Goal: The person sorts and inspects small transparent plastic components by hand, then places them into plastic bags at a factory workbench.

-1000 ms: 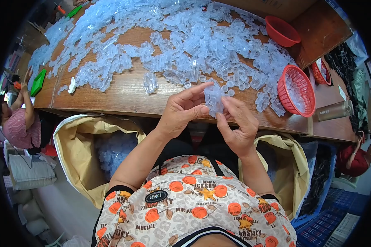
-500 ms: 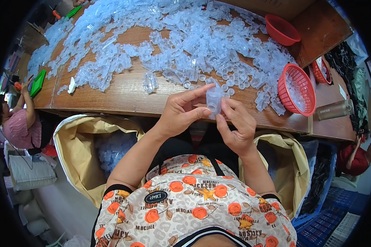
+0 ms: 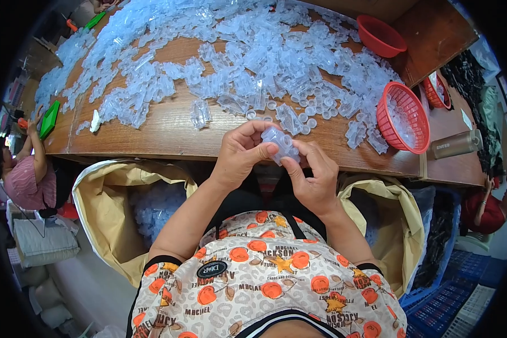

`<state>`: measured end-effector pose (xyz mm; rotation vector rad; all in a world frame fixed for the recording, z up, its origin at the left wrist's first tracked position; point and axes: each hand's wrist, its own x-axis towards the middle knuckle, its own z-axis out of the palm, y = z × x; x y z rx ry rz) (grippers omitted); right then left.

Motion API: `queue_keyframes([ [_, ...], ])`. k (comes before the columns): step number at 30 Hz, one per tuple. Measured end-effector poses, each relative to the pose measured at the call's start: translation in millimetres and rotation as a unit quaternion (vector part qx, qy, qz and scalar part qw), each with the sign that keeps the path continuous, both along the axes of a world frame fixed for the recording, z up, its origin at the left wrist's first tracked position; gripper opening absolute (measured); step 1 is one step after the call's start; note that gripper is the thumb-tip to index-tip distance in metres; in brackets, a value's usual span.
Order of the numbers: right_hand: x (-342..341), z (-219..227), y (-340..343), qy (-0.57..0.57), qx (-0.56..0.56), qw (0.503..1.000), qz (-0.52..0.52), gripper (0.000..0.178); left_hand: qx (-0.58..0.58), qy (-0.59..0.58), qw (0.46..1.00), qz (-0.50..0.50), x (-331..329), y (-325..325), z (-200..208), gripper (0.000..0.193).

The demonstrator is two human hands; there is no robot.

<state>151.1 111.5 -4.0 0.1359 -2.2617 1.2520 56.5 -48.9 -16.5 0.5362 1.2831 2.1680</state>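
Note:
A clear plastic part is held between both my hands, just over the near edge of the wooden table. My left hand grips its left side with thumb and fingers. From the right, my right hand pinches its lower end between thumb and forefinger. Round openings show on the part; its exact kind I cannot tell. Beyond my hands, small clear round caps lie scattered beside a large heap of similar clear plastic parts. One separate clear piece lies left of them.
At the right stand a red basket holding clear pieces, a red bowl and a brown bottle. Open yellow-lined sacks hang below the table edge on both sides of me. Other people sit at far left and far right.
The clear part has turned from upright to tilted and moved slightly left and down. Both hands have shifted with it, and my right fingers have closed in around its end.

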Motion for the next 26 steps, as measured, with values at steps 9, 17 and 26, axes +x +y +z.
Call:
queue_keyframes([
  [9,7,-9,-6,-0.078,-0.062,0.995,-0.011,0.042,-0.010,-0.069,0.997,0.019,12,2,-6,0.043],
  [17,-23,-11,44,-0.043,0.119,0.987,-0.097,0.020,-0.016,-0.089,0.994,0.068,-3,-8,-12,0.046],
  [26,-43,-18,51,-0.165,0.255,0.946,-0.113,0.019,-0.051,-0.138,0.988,0.042,-4,-4,-19,0.049],
])
